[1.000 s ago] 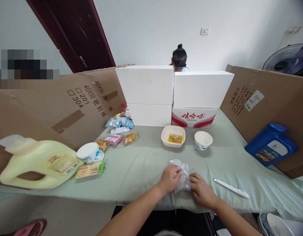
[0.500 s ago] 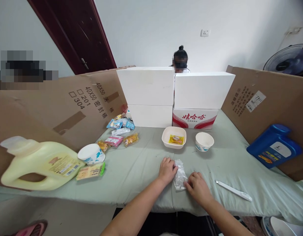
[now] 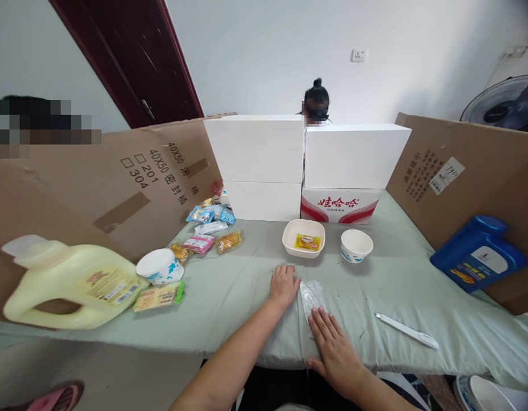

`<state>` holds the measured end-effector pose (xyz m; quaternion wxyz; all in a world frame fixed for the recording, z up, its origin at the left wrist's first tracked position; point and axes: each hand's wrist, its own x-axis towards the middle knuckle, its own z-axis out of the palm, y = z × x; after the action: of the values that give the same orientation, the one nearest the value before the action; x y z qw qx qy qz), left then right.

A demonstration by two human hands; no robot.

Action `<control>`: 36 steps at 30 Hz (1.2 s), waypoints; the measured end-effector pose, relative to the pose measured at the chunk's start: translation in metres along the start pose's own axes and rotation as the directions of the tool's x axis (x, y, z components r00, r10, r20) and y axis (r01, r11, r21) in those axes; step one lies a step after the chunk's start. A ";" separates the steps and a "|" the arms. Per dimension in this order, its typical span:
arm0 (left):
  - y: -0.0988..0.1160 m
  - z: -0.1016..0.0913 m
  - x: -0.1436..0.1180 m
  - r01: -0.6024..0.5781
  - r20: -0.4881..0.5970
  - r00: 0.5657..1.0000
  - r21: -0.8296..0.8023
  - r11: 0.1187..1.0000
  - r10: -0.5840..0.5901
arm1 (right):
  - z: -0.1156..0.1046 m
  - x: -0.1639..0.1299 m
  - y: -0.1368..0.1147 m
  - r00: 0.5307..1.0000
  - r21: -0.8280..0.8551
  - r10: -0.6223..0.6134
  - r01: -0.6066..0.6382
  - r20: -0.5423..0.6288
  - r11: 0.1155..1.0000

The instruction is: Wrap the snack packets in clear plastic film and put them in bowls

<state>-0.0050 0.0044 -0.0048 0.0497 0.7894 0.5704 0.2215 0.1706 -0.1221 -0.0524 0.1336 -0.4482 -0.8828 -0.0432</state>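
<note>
A clear, crinkled plastic bag (image 3: 311,294) lies on the green cloth in front of me. My right hand (image 3: 335,351) is laid flat over its near end, fingers stretched forward and thumb out to the side. Just left of the bag rests my left hand (image 3: 283,285), palm down on the cloth, with its thumb against the bag's left edge. Beyond them stands a cream square bowl (image 3: 289,248) holding a yellow snack packet (image 3: 307,242). To its right is a round paper bowl (image 3: 357,246) with a blue pattern.
A white cutter-like tool (image 3: 407,330) lies at right, near a blue bottle (image 3: 478,254). On the left are a yellow jug (image 3: 75,285), a tipped paper bowl (image 3: 160,266), a sponge pack (image 3: 158,297) and several snack packets (image 3: 199,244). White boxes (image 3: 259,154) and cardboard walls (image 3: 161,171) enclose the table.
My right hand has gone from touching the bag's lower right edge to lying flat on its near end. My left hand has shifted slightly left and away.
</note>
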 end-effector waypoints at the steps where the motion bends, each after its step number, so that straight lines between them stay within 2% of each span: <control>1: 0.002 0.000 -0.001 -0.055 0.016 0.998 -0.008 0.998 0.055 | 0.001 -0.002 -0.002 1.000 -0.011 0.000 0.000 -0.011 1.000; 3: 0.008 0.001 -0.005 -0.215 0.084 0.972 -0.054 0.975 0.219 | 0.001 -0.002 -0.006 1.000 -0.019 0.002 -0.003 -0.019 1.000; 5: 0.015 0.004 -0.010 -0.359 0.147 0.916 -0.119 0.926 0.374 | 0.001 -0.002 -0.010 0.999 -0.018 0.024 -0.024 -0.023 1.000; 7: 0.018 0.008 -0.014 -0.440 0.159 0.872 -0.161 0.883 0.464 | 0.000 -0.008 -0.016 0.998 -0.013 0.052 -0.052 -0.029 0.999; 8: 0.018 0.009 -0.016 -0.457 0.149 0.864 -0.167 0.874 0.480 | -0.002 -0.013 -0.018 0.998 -0.008 0.059 -0.059 -0.031 0.998; 13: 0.012 0.011 -0.020 -0.448 0.124 0.873 -0.177 0.876 0.472 | -0.025 -0.041 -0.019 1.000 0.068 -0.005 0.005 -0.006 0.998; 17: 0.011 0.008 -0.021 -0.444 0.099 0.872 -0.249 0.861 0.479 | -0.042 -0.027 -0.004 0.997 0.142 0.042 -0.033 -0.057 0.989; 22: 0.009 0.006 -0.023 -0.437 0.004 0.889 -0.297 0.849 0.458 | -0.036 0.000 0.007 0.994 0.216 0.053 -0.031 -0.097 0.976; 26: 0.008 0.007 -0.023 -0.446 0.060 0.876 -0.274 0.852 0.478 | -0.036 0.003 0.007 0.997 0.209 0.037 -0.020 -0.074 0.978; 31: 0.008 0.006 -0.022 -0.439 0.107 0.869 -0.289 0.851 0.484 | -0.043 0.006 0.018 0.997 0.213 -0.049 0.061 -0.064 0.975; 36: 0.009 0.004 -0.022 -0.454 0.076 0.862 -0.324 0.830 0.501 | -0.043 0.011 0.026 0.974 0.195 -0.162 0.191 -0.156 0.962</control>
<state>-0.0014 -0.0184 -0.0121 0.1548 0.9055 0.3091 0.2460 0.1941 -0.1061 -0.0090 0.2367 -0.3468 -0.9075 0.0071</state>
